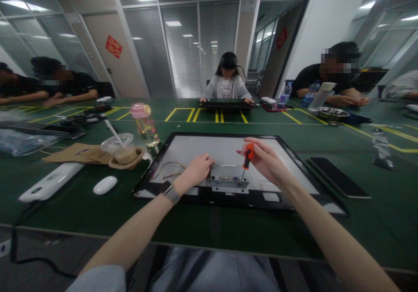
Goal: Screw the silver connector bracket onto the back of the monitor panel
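A small metal box (229, 182) sits near the front edge of a black-framed panel (183, 146) that lies flat on the green table (81, 205), right in front of the person. The right hand (266, 159) is closed around an orange-handled screwdriver (247, 161), held nearly upright with its tip down at the box's right side; whether the tip is seated in a screw is too small to tell. The left hand (197, 170) rests curled on the panel, fingers pressed against the box's left end, a watch (170, 191) on its wrist. Thin wires (168, 168) loop across the panel just left of that hand. Left of the panel stand a plastic cup (119, 148) with a straw and a pink-lidded bottle (145, 124), with a white mouse (105, 185) nearer the table edge. A dark phone (338, 176) lies to the right of the panel. Across the table another person sits behind a dark device (227, 104), and others sit at both sides.
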Available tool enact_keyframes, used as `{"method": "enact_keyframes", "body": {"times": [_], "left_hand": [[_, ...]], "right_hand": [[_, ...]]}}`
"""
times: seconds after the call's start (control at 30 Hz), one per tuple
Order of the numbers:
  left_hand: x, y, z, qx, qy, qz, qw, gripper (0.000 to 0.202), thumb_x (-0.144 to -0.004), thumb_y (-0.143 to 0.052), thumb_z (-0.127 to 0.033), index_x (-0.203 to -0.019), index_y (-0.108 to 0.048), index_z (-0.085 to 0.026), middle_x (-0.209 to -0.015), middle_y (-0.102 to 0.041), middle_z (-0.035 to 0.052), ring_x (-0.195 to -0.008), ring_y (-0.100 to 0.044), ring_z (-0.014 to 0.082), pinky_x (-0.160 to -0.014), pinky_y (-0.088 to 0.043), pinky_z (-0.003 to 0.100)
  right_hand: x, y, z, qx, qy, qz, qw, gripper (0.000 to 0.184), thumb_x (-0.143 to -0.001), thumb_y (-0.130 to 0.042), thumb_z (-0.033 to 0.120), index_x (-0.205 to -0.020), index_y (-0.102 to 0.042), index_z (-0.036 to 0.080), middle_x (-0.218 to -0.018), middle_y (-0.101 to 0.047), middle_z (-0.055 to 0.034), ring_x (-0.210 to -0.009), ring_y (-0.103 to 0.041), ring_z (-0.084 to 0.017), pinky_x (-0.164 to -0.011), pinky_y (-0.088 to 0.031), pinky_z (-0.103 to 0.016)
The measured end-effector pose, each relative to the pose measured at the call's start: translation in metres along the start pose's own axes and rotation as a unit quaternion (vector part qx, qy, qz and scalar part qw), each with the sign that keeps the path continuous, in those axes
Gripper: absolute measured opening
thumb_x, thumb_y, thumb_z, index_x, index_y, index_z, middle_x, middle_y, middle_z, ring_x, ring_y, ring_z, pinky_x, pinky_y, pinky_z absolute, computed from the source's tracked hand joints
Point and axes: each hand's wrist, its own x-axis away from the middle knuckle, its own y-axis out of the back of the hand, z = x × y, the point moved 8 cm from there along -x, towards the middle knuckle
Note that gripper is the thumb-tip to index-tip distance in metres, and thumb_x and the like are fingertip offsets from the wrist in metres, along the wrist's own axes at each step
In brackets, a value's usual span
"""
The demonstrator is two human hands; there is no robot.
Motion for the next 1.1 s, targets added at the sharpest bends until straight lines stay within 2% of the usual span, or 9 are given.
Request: {"method": "enact_keyframes", "body": {"times": [0.13, 0.27, 0.33, 0.47, 0.6, 0.73, 0.83, 0.93, 1.1], "left_hand": [[0.000, 0.002, -0.001, 0.000, 0.003, 0.001, 1.000, 0.035, -0.100, -0.040, -0.013, -0.124, -0.065, -0.017, -0.117, -0.062, 0.0101, -0.104, -0.063, 0.0236, -0.095, -0.049, 0.037], [0.000, 0.002, 0.000, 0.007, 0.005, -0.001, 1.000, 0.035, -0.100, -0.039, -0.013, -0.125, -0.064, -0.018, -0.117, -0.063, 0.0096, -0.105, -0.062, 0.0227, -0.096, -0.049, 0.036], [0.000, 0.001, 0.000, 0.007, 0.003, -0.002, 1.000, 0.035, -0.100, -0.039, -0.013, -0.124, -0.064, -0.018, -0.116, -0.062, 0.0095, -0.106, -0.062, 0.0226, -0.095, -0.049, 0.036], [0.001, 0.002, -0.001, 0.002, 0.001, -0.003, 1.000, 0.033, -0.101, -0.040, -0.014, -0.124, -0.064, -0.017, -0.117, -0.062, 0.0100, -0.106, -0.062, 0.0232, -0.095, -0.049, 0.037], [0.001, 0.002, -0.001, 0.000, 0.003, -0.004, 1.000, 0.034, -0.101, -0.039, -0.014, -0.124, -0.064, -0.017, -0.116, -0.062, 0.0102, -0.106, -0.062, 0.0234, -0.095, -0.049, 0.037], [0.001, 0.002, -0.001, 0.006, 0.004, -0.001, 1.000, 0.034, -0.100, -0.041, -0.013, -0.124, -0.065, -0.017, -0.117, -0.063, 0.0099, -0.106, -0.063, 0.0232, -0.095, -0.049, 0.037], [0.000, 0.002, -0.001, 0.004, 0.004, 0.000, 1.000, 0.034, -0.100, -0.041, -0.013, -0.124, -0.065, -0.017, -0.116, -0.063, 0.0101, -0.105, -0.063, 0.0235, -0.095, -0.049, 0.037], [0.000, 0.002, -0.001, -0.001, 0.005, 0.003, 1.000, 0.034, -0.099, -0.041, -0.012, -0.123, -0.065, -0.017, -0.116, -0.063, 0.0105, -0.106, -0.062, 0.0235, -0.095, -0.049, 0.037], [0.000, 0.002, -0.001, -0.003, 0.002, -0.001, 1.000, 0.035, -0.100, -0.040, -0.013, -0.124, -0.065, -0.017, -0.116, -0.062, 0.0105, -0.104, -0.063, 0.0237, -0.095, -0.050, 0.038]], "right_hand": [[0.000, -0.004, 0.002, -0.013, 0.011, 0.008, 1.000, 0.017, -0.091, -0.070, 0.048, -0.093, -0.074, 0.031, -0.088, -0.069, -0.0007, -0.086, -0.065, -0.020, -0.106, -0.049, -0.051], [0.001, -0.003, 0.006, 0.020, 0.027, 0.008, 0.999, 0.021, -0.085, -0.076, 0.050, -0.080, -0.073, 0.030, -0.102, -0.069, -0.0021, -0.100, -0.065, -0.022, -0.107, -0.048, -0.049], [0.001, -0.001, 0.005, 0.040, 0.020, 0.007, 0.999, 0.020, -0.084, -0.077, 0.049, -0.084, -0.073, 0.030, -0.097, -0.069, -0.0019, -0.096, -0.066, -0.022, -0.106, -0.050, -0.049], [0.002, -0.002, 0.002, 0.035, 0.000, 0.003, 0.999, 0.027, -0.090, -0.069, 0.051, -0.108, -0.070, 0.031, -0.084, -0.069, -0.0010, -0.083, -0.067, -0.021, -0.100, -0.053, -0.051], [0.000, -0.002, 0.004, 0.015, 0.013, -0.001, 1.000, 0.020, -0.092, -0.066, 0.050, -0.093, -0.068, 0.030, -0.089, -0.070, -0.0020, -0.087, -0.068, -0.022, -0.100, -0.052, -0.052], [0.000, 0.006, 0.006, 0.058, 0.028, -0.031, 0.997, 0.026, -0.083, -0.075, 0.055, -0.081, -0.070, 0.030, -0.096, -0.069, -0.0022, -0.095, -0.066, -0.023, -0.105, -0.050, -0.051], [0.000, 0.011, 0.001, 0.057, 0.015, -0.043, 0.997, 0.023, -0.080, -0.080, 0.053, -0.087, -0.074, 0.032, -0.091, -0.070, -0.0013, -0.090, -0.066, -0.022, -0.104, -0.050, -0.050], [0.000, 0.010, -0.002, 0.023, -0.001, -0.041, 0.999, 0.025, -0.084, -0.076, 0.051, -0.100, -0.075, 0.032, -0.087, -0.072, -0.0015, -0.086, -0.067, -0.022, -0.098, -0.052, -0.048], [-0.001, 0.006, 0.002, -0.001, 0.001, -0.031, 1.000, 0.018, -0.086, -0.074, 0.046, -0.094, -0.074, 0.030, -0.092, -0.075, -0.0025, -0.092, -0.069, -0.023, -0.096, -0.052, -0.045]]}}
